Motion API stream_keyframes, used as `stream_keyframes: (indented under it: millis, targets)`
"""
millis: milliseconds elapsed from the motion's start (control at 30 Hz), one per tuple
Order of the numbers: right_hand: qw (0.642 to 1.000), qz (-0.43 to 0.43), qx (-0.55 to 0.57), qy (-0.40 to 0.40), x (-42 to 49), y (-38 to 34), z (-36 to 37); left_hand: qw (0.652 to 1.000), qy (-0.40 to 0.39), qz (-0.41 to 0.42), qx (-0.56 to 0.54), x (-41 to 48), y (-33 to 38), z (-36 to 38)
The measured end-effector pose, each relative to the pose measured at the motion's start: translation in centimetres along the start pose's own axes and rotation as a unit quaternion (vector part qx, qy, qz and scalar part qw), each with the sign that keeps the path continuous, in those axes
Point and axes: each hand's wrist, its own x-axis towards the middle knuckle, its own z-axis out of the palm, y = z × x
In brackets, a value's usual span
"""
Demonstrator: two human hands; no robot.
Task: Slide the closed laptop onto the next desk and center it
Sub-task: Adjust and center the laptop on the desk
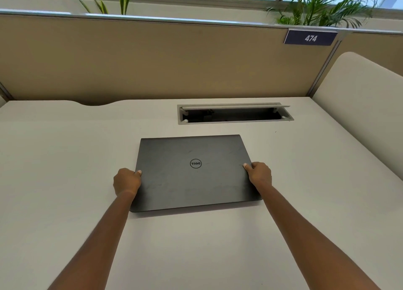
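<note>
Laptop [194,172], closed and dark grey with a round logo on its lid, lies flat on the pale bench [65,180] between the two hands, its near edge toward the person and its long sides running left to right. Nearest the camera, two bare forearms reach forward over the bare bench surface. The left hand [127,181] is curled around the laptop's left edge, thumb pressed on top of the lid and the other fingers tucked out of sight beside or under the edge; the right hand [259,175] mirrors it on the right edge, thumb on the lid, fingers wrapped down the side. Both hands are closed on the laptop in a side pinch, and the machine looks to be resting on the bench, not lifted, though its underside cannot be seen. Judging by this, the step in hand is either the sliding itself or the final centering; whether this bench is the starting one or the next one cannot be told. The next move calls for even pressure from both sides so the laptop travels without twisting, and for keeping it flat on the surface. Just beyond the hands and slightly to the right, an open cable tray [234,114] is let into the bench, its flap raised; the far edge of the laptop should stay short of it. Farther still stands a tan divider panel [152,60] with a number plate [310,38] reading 474, and plants [322,6] by the window behind.
</note>
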Motion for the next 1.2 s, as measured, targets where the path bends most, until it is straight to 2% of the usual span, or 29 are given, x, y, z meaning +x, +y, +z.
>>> stream_keyframes:
  millis: [167,400,700,867,1033,1100,1200]
  targets:
    - [0.999,0.022,0.044,0.014,0.3,0.4,0.4,0.998,0.001,-0.042,-0.047,-0.2,-0.8,-0.5]
    - [0.995,0.059,0.085,0.016,0.7,0.3,0.7,0.998,0.016,-0.028,-0.053,-0.5,-1.1,-0.2]
    - [0.997,0.03,0.071,0.009,0.2,0.4,0.4,0.998,0.007,-0.021,-0.059,-0.7,-1.2,-0.3]
    - [1.0,0.0,0.018,0.017,-0.5,0.5,0.4,0.999,0.028,0.026,-0.009,-1.3,-1.7,0.2]
    - [0.998,-0.021,-0.003,0.058,-2.0,1.7,0.5,0.996,0.047,0.065,0.028,-2.1,-2.2,0.5]
    - [0.997,-0.034,-0.02,0.068,-2.9,2.0,0.3,0.992,0.065,0.084,0.074,-2.8,-2.2,0.6]
    - [0.992,-0.082,-0.067,0.067,-3.9,2.2,0.1,0.972,0.073,0.155,0.161,-3.6,-2.3,1.1]
